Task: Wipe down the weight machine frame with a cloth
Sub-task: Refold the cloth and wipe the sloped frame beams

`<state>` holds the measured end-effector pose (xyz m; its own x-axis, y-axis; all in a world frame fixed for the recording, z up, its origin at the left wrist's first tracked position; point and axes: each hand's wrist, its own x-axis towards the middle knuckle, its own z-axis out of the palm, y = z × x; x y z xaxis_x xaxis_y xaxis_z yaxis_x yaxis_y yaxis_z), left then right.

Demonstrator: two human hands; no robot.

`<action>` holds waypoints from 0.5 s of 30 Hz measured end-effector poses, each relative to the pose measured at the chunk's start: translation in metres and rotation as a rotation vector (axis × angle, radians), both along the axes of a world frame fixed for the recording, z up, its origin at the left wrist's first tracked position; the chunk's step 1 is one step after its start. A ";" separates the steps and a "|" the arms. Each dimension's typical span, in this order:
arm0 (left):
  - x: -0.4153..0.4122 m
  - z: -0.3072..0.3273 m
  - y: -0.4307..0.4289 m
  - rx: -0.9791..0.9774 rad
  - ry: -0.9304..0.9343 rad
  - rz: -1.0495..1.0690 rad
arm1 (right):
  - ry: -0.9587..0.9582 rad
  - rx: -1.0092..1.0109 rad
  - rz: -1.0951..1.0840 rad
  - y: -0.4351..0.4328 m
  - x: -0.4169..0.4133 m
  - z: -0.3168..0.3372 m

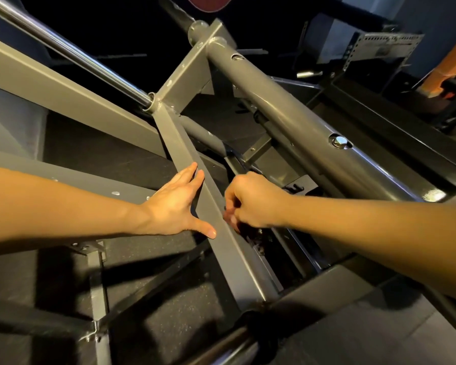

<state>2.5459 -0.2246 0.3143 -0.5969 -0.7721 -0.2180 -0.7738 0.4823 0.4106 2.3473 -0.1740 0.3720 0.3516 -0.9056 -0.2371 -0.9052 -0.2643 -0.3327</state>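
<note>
Cloth [245,230] bunched in right hand [253,201] beside frame [213,206].

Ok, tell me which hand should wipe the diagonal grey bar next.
Right hand: it is curled shut beside the diagonal grey bar, seemingly pinching something dark there, though too dim to confirm. The left hand lies open, bracing the bar.

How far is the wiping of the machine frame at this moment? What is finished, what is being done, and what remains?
Finished: nothing can be confirmed; no wiped area stands out on the grey paint. In hand: the left hand lies open against the diagonal grey beam, while the right hand is closed on something dark beside that beam, perhaps the cloth, though it is too dark to tell. Left: white specks show on the lower-left beam, and the round tube is untouched.
</note>
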 end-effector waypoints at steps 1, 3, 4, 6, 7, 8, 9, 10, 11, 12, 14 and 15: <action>0.000 0.000 0.000 -0.004 -0.002 -0.001 | -0.010 -0.022 -0.016 -0.011 0.003 -0.002; 0.000 0.000 0.000 -0.017 -0.012 -0.005 | -0.022 -0.018 -0.041 -0.020 0.004 -0.006; 0.000 0.000 0.000 -0.021 -0.020 -0.009 | -0.025 0.005 -0.041 -0.017 0.001 -0.006; -0.001 0.001 0.000 -0.017 -0.029 -0.013 | -0.006 0.124 0.002 0.002 -0.008 0.000; -0.001 0.002 0.000 -0.017 -0.033 -0.013 | 0.017 0.216 0.035 0.014 -0.013 0.003; -0.002 0.002 0.000 -0.019 -0.040 -0.014 | 0.042 0.308 0.070 0.026 -0.017 0.006; -0.002 0.002 0.000 -0.021 -0.046 -0.015 | 0.069 0.381 0.107 0.036 -0.019 0.009; -0.002 0.002 -0.001 -0.022 -0.051 -0.014 | 0.088 0.419 0.136 0.042 -0.021 0.010; -0.001 0.001 -0.002 -0.022 -0.053 -0.014 | 0.090 0.425 0.149 0.044 -0.022 0.010; -0.001 0.000 -0.002 -0.020 -0.053 -0.012 | 0.073 0.411 0.148 0.042 -0.020 0.010; -0.001 0.000 -0.003 -0.017 -0.051 -0.007 | 0.007 0.355 0.076 0.030 -0.015 0.010; -0.001 0.000 -0.003 -0.016 -0.053 -0.007 | -0.037 0.322 0.005 0.022 -0.013 0.010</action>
<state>2.5447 -0.2274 0.3144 -0.5904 -0.7715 -0.2371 -0.7907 0.4938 0.3618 2.3345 -0.1516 0.3820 0.3694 -0.7843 -0.4984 -0.8899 -0.1442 -0.4327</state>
